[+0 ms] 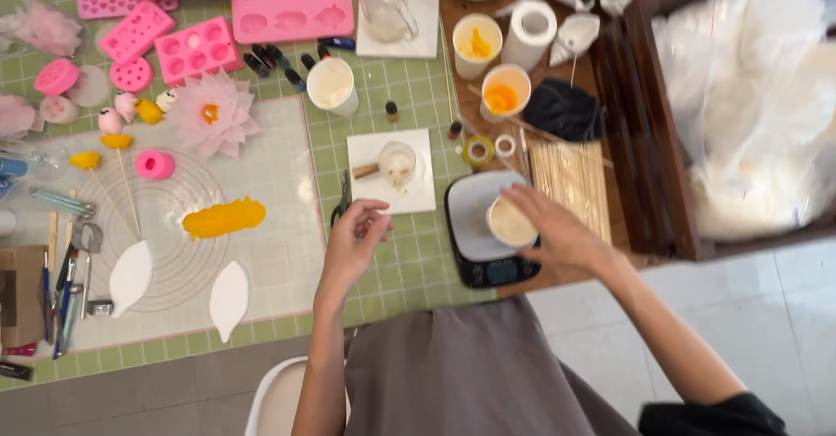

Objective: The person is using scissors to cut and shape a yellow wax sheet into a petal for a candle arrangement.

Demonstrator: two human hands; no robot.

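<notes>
So right hand [557, 231] is wrapped loosely around the paper cup [511, 223] of pale wax on the scale [488, 231], lower middle of frame, cup looks mostly full, while left hand [353, 240] hovers half-curled, holding nothing I can see.

Tight around the right hand, looser by the left.

Hemmed in at the right hand [557, 231] by the paper cup [510, 223] on the kitchen scale [488, 227], bamboo skewers [571, 183] just beyond, a wooden crate [649, 140] farther right. Open green mat [409, 262] between both hands; scissors [342, 201] and a white tile [418, 194] just ahead of the left hand [353, 244].
</notes>
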